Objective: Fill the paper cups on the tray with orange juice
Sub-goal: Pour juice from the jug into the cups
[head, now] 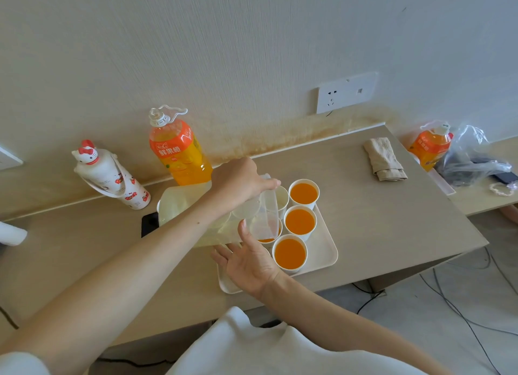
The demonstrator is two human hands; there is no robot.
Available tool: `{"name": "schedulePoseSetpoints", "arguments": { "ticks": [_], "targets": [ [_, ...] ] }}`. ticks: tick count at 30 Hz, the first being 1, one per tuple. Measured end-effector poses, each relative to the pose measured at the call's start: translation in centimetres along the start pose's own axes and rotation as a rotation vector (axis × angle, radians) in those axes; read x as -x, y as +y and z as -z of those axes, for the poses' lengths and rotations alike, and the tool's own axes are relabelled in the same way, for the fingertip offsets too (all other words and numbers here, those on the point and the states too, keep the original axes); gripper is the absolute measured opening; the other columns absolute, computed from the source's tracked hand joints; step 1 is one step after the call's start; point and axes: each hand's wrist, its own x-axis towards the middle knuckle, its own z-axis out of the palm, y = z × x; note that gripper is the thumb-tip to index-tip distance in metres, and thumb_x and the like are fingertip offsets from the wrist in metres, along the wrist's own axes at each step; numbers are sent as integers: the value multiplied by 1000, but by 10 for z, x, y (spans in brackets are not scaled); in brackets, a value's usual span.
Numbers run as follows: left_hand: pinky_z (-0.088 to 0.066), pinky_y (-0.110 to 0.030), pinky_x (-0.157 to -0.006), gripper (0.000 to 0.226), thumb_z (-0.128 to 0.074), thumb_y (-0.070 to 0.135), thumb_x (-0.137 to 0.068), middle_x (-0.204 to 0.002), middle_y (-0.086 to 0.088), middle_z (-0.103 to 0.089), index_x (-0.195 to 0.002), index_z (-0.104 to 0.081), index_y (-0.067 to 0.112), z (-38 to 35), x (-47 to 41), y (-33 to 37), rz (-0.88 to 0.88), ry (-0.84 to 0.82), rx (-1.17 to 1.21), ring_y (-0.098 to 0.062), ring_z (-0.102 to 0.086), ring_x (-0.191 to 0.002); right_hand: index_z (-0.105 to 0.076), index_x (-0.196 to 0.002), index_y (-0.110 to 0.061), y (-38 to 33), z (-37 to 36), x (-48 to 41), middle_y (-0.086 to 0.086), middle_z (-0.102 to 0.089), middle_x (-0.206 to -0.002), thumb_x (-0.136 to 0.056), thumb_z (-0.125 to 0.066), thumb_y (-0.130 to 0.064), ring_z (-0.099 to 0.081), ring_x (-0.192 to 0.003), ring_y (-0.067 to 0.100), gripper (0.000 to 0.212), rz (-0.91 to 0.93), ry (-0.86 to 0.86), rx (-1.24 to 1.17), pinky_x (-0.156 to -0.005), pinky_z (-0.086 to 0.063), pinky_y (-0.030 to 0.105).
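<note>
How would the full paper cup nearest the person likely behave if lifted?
The nearest paper cup is filled almost to the rim, so it would probably feel heavy for its size and slop easily. Its thin paper wall likely gives under a firm squeeze. It tapers to a narrower base on the tray, so a sideways push may tip it.

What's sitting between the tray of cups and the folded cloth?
Nothing. In the head view, only bare desk lies between the tray and the folded cloth.
</note>
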Motion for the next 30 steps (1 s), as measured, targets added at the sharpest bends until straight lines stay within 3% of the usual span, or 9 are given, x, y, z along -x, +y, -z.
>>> {"name": "schedulePoseSetpoints", "arguments": {
  "ticks": [6, 17, 24, 28, 30],
  "targets": [
    [-26, -25, -47, 62, -58, 70, -77, -50, 4, -40, -54, -43, 14, -1, -1, 0, 8, 6, 7, -13, -41, -46, -56, -133, -20, 2, 1, 1, 12, -58, -138, -46, -96, -43, -54, -127, 29, 98, 2, 0, -22, -102, -46, 38],
    [-22, -26, -46, 62, -61, 64, -78, -47, 3, -36, -51, -38, 13, -4, -3, -12, 97, -32, 132, -14, -38, -45, -50, -140, -18, -2, 1, 1, 9, -61, -134, -45, -95, -48, -57, -124, 24, 109, -44, 70, 88, -100, -47, 32],
    [-19, -27, -45, 63, -62, 58, -79, -42, 3, -27, -48, -29, 14, -7, -3, -41, 188, -25, 254, -18, -29, -40, -50, -137, -24, 3, -2, -1, 2, -63, -132, -76, -76, -40, -56, -124, 20, 68, -103, 134, 218, -98, -44, 31],
    [-20, -27, -45, 61, -60, 58, -81, -44, 3, -28, -50, -30, 15, -10, 0, -51, 203, -12, 327, -17, -29, -41, -47, -139, -23, 0, -1, -2, 3, -64, -131, -75, -75, -34, -55, -126, 22, 71, -87, 124, 270, -112, -37, 37],
    [-20, -28, -46, 61, -60, 57, -83, -45, 2, -28, -50, -30, 15, -11, 3, -55, 207, -22, 344, -17, -29, -42, -48, -139, -21, 2, -1, -1, 4, -65, -130, -76, -76, -32, -59, -122, 21, 69, -101, 131, 253, -101, -47, 32]
  ]
}}
